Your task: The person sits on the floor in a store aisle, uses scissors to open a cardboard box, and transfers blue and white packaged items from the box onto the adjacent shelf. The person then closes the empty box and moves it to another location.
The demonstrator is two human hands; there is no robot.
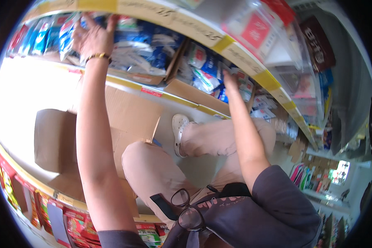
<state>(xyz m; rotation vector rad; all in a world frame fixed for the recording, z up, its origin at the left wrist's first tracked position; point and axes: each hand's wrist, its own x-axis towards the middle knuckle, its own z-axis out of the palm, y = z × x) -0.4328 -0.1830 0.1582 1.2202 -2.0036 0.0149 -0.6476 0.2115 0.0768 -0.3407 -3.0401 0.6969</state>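
Note:
My left hand (93,42), with a gold and dark bracelet at the wrist, reaches over the front of a shelf. Its fingers are spread against blue and white plastic packets (67,38), and the fingertips are partly hidden under the price rail above. To its right, more packets (139,46) lie loosely in an open carton. My right hand (231,81) reaches into a second cardboard box (198,94) on the same shelf. It is among white and blue packets (206,79); its fingers are mostly hidden there, so a grip cannot be made out.
An upper price rail (179,24) runs close above both hands. A large open carton (130,108) stands by my left knee. Clear plastic bins (285,62) are at the upper right. Red packets (80,228) fill a low shelf behind. Glasses (190,217) hang from my shirt.

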